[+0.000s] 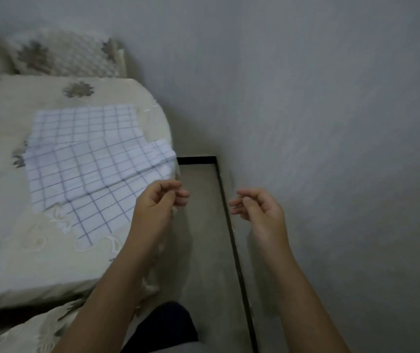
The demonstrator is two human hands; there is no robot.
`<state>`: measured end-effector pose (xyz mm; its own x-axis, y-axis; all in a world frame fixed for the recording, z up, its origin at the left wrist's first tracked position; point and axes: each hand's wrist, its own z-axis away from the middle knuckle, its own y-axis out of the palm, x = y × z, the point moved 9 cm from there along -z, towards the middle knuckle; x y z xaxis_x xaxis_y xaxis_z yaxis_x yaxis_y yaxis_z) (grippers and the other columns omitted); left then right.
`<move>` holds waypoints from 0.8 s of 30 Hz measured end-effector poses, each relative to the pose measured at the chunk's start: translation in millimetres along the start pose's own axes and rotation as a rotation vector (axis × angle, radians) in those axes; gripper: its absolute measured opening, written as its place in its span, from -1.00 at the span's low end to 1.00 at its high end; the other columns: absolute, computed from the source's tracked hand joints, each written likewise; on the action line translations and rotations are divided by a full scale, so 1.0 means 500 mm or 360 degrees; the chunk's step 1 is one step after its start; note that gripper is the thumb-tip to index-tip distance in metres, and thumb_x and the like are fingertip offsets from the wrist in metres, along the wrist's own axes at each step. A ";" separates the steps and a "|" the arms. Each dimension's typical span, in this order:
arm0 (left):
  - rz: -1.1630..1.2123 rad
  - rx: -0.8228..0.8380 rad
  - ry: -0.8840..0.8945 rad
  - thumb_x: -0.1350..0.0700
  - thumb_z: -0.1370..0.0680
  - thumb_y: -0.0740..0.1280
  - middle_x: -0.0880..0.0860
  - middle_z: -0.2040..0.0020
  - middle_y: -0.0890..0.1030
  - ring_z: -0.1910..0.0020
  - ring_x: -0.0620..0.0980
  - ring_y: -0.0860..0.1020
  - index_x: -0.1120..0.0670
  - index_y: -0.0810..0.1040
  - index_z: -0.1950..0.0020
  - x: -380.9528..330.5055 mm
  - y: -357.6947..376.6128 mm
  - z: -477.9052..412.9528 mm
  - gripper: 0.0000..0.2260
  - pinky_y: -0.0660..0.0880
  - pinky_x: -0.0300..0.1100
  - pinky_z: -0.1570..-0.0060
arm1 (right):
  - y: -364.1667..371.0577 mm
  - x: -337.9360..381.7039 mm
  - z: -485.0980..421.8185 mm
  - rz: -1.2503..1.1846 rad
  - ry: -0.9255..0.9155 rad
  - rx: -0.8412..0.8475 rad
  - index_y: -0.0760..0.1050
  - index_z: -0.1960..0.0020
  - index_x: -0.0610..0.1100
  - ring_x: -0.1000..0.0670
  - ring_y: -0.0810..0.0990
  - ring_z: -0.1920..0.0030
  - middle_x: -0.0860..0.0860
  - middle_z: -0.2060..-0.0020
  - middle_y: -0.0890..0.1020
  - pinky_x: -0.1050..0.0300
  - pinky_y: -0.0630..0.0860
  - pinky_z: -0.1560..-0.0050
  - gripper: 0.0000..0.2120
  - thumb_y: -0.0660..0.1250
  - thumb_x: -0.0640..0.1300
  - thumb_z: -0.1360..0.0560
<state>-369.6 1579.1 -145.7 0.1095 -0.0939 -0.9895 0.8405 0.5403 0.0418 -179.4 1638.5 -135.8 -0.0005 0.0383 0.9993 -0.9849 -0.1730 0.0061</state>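
Note:
A white cloth with a dark blue grid pattern (86, 159) lies partly folded on a cream bedspread (12, 238), close to the bed's right edge. My left hand (156, 200) hovers just off the cloth's lower right corner, fingers loosely curled, holding nothing. My right hand (257, 206) hangs in the air over the floor gap to the right, fingers also loosely curled and empty. Neither hand touches the cloth.
A patterned pillow (58, 54) leans at the head of the bed. A grey wall (331, 123) stands close on the right, with a narrow strip of floor (203, 225) and a dark skirting line between bed and wall. My dark-clothed knee (165, 324) shows below.

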 end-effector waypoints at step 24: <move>0.0180 -0.1037 -0.0830 0.24 -0.58 0.16 0.05 0.02 0.59 0.07 -0.04 0.56 0.12 0.46 -0.09 0.265 -0.274 -0.218 -0.86 0.40 -0.18 0.06 | 0.474 -0.293 -0.389 0.0822 0.0354 0.1220 0.46 0.17 0.04 -0.06 0.58 0.10 -0.02 0.17 0.61 0.05 0.54 0.00 -0.77 0.20 -0.26 -0.52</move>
<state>-528.2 1583.7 -297.8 0.5400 -0.2981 -0.7871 0.3530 0.9292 -0.1097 -446.6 1783.2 -288.3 -0.5149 -0.0510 0.8557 -0.4719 -0.8165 -0.3326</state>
